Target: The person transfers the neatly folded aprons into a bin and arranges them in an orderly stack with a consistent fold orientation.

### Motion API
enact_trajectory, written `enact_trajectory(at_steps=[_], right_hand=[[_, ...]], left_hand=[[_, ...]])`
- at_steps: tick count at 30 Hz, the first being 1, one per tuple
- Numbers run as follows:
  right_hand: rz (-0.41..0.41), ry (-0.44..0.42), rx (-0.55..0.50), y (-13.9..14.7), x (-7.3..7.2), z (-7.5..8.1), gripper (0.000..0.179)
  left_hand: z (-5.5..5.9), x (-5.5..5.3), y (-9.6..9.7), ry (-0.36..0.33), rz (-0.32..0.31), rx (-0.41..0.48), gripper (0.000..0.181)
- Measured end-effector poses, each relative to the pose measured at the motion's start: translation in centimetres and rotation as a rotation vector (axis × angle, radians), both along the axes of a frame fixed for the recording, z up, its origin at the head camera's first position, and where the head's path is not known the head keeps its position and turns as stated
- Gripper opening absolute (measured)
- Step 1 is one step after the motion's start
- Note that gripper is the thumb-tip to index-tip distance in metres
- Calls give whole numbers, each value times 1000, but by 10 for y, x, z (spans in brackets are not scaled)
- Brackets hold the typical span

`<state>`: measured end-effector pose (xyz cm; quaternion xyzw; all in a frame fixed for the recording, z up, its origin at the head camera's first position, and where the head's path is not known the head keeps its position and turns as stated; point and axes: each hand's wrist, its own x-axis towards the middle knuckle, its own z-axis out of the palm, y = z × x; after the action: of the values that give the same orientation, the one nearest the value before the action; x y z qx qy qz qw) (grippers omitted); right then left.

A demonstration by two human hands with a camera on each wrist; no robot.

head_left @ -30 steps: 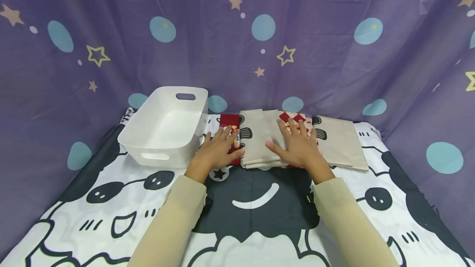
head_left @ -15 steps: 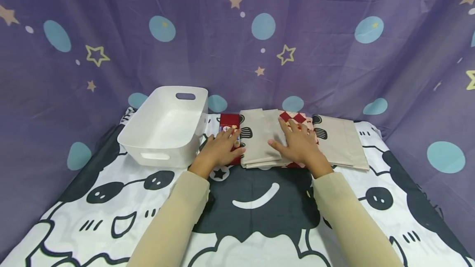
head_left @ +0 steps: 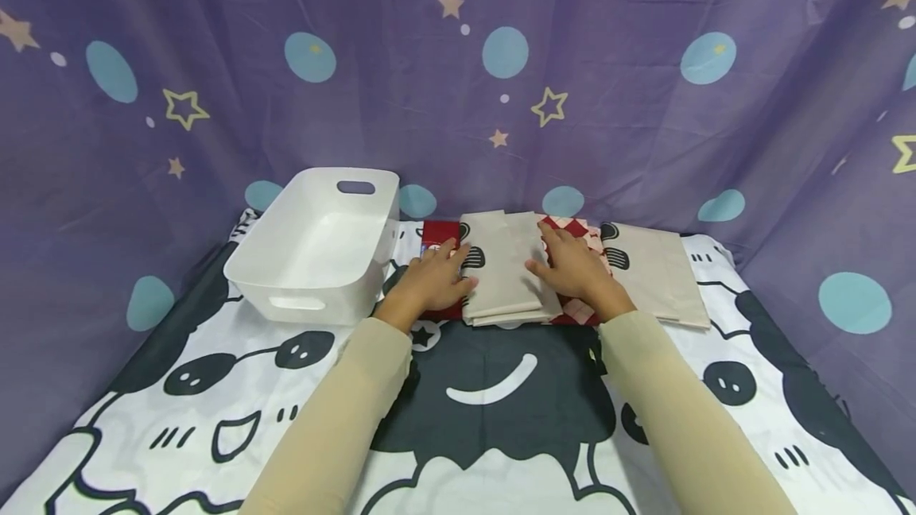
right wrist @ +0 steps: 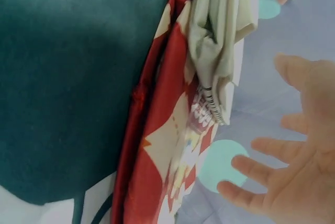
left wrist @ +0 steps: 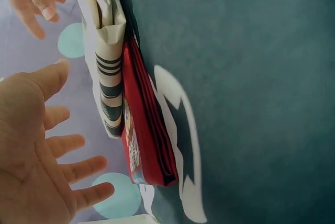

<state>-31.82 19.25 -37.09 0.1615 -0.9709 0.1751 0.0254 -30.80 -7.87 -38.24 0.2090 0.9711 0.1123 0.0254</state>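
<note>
A beige folded cloth (head_left: 504, 280) with black print lies in the middle of a row, over the edges of two red ones. My left hand (head_left: 429, 280) hovers above the red folded cloth (head_left: 440, 231) on its left, fingers spread. In the left wrist view a gap shows between my fingers and the red cloth's layered side. Over the red-and-cream patterned folded cloth (head_left: 581, 311) is my right hand (head_left: 578, 267), also holding nothing. The right wrist view shows its fingers spread and apart from the fabric. Another beige folded cloth (head_left: 658, 272) lies at the right.
A white plastic basket (head_left: 322, 300) with handle holes stands left of the row. The bed-like surface has a black-and-white cartoon cover (head_left: 487, 420). A purple curtain (head_left: 429, 102) with stars hangs right behind the cloths.
Both hands have shifted slightly inward: the left one to the right, the right one a little left, uncovering more of the patterned cloth. The cloths and basket stay put.
</note>
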Motion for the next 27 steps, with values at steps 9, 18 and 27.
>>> enact_trajectory(at_steps=[9, 18, 27], right_hand=[[-7, 2, -10, 9, -11, -6, 81], [-9, -31, -15, 8, -17, -11, 82], [49, -3, -46, 4, -23, -21, 78]], left_hand=[[-2, -8, 3, 16, 42, -3, 70], [-8, -13, 10, 24, 60, -16, 69], [-16, -16, 14, 0, 91, 13, 71]])
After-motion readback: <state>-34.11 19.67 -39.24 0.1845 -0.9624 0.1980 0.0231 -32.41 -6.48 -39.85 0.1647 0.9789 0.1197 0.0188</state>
